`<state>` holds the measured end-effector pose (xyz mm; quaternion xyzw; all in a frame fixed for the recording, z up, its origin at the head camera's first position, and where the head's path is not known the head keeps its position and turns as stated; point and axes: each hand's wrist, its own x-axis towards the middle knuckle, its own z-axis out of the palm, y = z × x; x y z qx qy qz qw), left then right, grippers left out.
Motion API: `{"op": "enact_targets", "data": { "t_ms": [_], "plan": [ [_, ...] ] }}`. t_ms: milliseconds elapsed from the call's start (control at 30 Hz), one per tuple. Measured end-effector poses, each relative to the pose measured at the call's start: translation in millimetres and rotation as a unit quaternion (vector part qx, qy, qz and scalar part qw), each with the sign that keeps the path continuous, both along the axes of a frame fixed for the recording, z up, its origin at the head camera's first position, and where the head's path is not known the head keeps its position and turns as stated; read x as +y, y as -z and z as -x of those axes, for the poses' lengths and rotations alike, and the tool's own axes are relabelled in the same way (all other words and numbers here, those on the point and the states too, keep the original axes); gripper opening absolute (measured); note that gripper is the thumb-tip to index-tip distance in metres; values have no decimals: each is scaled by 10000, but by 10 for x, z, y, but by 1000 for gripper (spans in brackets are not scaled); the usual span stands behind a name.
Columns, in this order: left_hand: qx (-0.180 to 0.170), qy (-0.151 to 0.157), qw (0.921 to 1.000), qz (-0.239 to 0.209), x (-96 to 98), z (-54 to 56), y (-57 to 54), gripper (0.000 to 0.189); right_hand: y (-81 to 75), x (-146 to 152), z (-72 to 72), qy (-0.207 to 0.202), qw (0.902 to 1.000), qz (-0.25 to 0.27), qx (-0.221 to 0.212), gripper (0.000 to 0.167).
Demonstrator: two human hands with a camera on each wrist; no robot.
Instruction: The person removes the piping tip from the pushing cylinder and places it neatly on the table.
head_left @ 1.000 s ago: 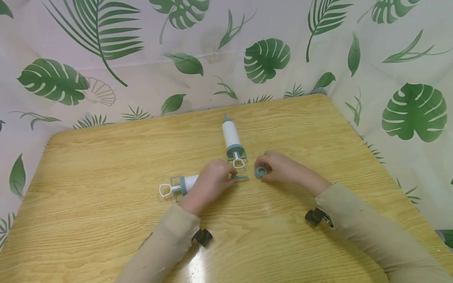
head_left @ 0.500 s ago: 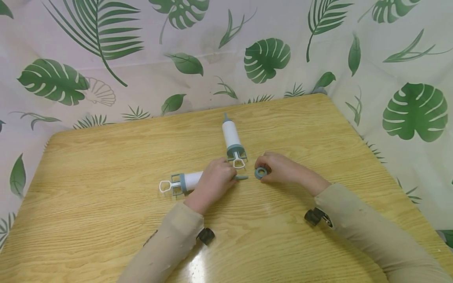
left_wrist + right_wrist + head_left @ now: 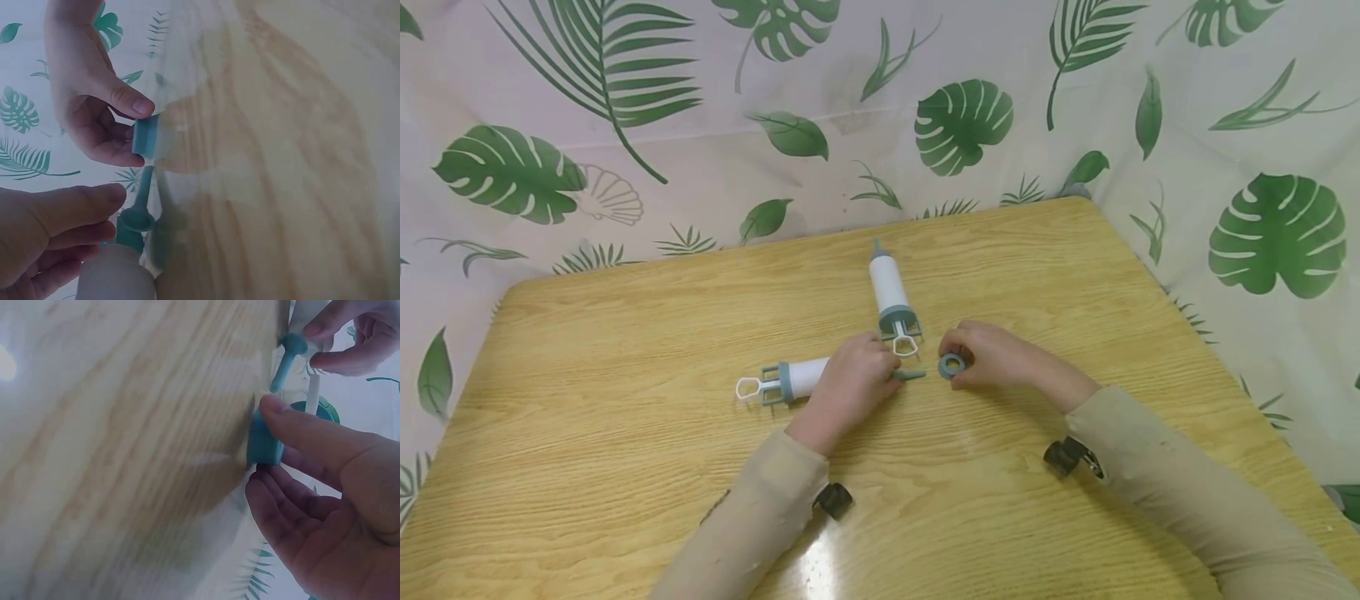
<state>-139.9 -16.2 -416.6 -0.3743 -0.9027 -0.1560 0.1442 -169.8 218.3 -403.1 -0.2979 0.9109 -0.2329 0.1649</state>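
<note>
A white-barrelled syringe (image 3: 808,377) with teal collar, narrow teal nozzle (image 3: 912,374) and white loop handle lies on the wooden table, nozzle toward the right. My left hand (image 3: 853,375) holds it near its nozzle end, thumb and fingers about the base; the exact contact is partly hidden. In the left wrist view the barrel (image 3: 115,278) shows below the fingers. My right hand (image 3: 988,354) pinches a short teal ring (image 3: 951,366) between thumb and fingers, its hole facing up, just beyond the nozzle tip and apart from it.
A second, similar syringe (image 3: 889,283) lies behind the hands, nozzle toward the back and loop handle (image 3: 906,346) close to my left fingers. A leaf-patterned sheet (image 3: 700,150) hangs behind the wooden table (image 3: 625,358) and along its right side.
The handle end of the syringe in my left hand has swung slightly toward the back. That hand has shifted a little along the barrel. The right hand and ring stay nearly still.
</note>
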Motion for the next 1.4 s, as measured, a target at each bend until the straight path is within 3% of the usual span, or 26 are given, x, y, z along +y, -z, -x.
{"op": "enact_targets", "data": {
  "t_ms": [100, 300, 400, 567, 667, 800, 967, 1133, 1400],
  "plan": [
    [-194, -79, 9995, -255, -36, -3, -43, 8, -45, 8, 22, 103, 9999, 17, -133, 41],
    [-909, -497, 9915, -791, -90, -4, -164, 24, -186, -5, 88, 312, 9994, -59, -116, 50],
    [-1299, -873, 9820, -1057, -85, 25, -213, 35, -252, -46, 169, 425, 9991, 17, 4, 47],
    [-1894, -1370, 9592, -1589, -29, 126, -241, 53, -321, -172, 380, 723, 9970, 279, 39, 46],
    [-2137, -1645, 9464, -1779, 20, 192, -241, 61, -341, -289, 542, 1052, 9930, 479, -238, 49],
    [-2480, -1987, 9334, -1669, 99, 275, -236, 72, -351, -469, 781, 1566, 9821, 714, -761, 54],
    [-2886, -2283, 9204, -1321, 195, 338, -234, 81, -308, -669, 1050, 1781, 9791, 491, -852, 59],
    [-2969, -2325, 9203, -1045, 256, 363, -213, 77, -244, -802, 1167, 2007, 9762, 269, -772, 59],
    [-2916, -2295, 9205, -1227, 266, 384, -150, 61, -175, -928, 1171, 2156, 9722, 307, -866, 47]
  ]
}}
